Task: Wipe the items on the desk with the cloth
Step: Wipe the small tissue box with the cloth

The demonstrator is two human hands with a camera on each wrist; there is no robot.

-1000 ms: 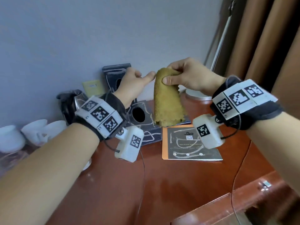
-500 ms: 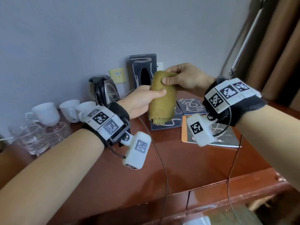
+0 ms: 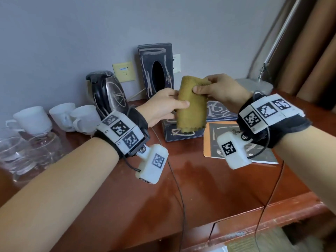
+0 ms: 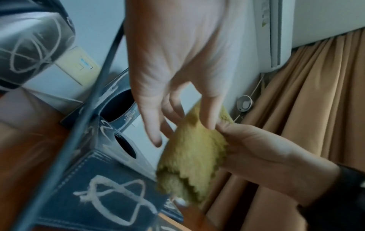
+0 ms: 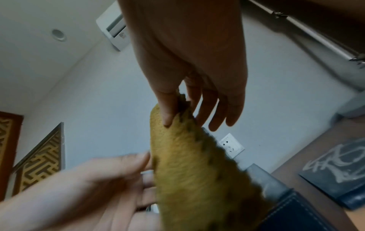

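We see a glossy reddish-brown wooden desk (image 3: 200, 188) set against a pale grey wall, with tan curtains (image 3: 312, 57) at the upper right of the frame. In the left of the head view stand white ceramic cups (image 3: 34, 119), clear glasses (image 3: 27, 151) and a black-and-steel kettle (image 3: 107, 93). At upper centre a dark tissue box (image 3: 154, 70) with chalky scribbles stands upright against the wall; a second, lower dark box (image 3: 181, 135) lies in front of it, and a booklet (image 3: 263, 153) with an orange edge lies at centre right.

The cloth (image 3: 191, 106), a fuzzy mustard-yellow towel with a zigzag hem, hangs folded in the air at the centre, above the low box.

Our right hand (image 3: 221, 90) pinches the cloth's top between thumb and fingers, palm turned down. Our left hand (image 3: 163, 106) comes in from the left, thumb laid across the front of the cloth and fingers behind it, clasping its middle.
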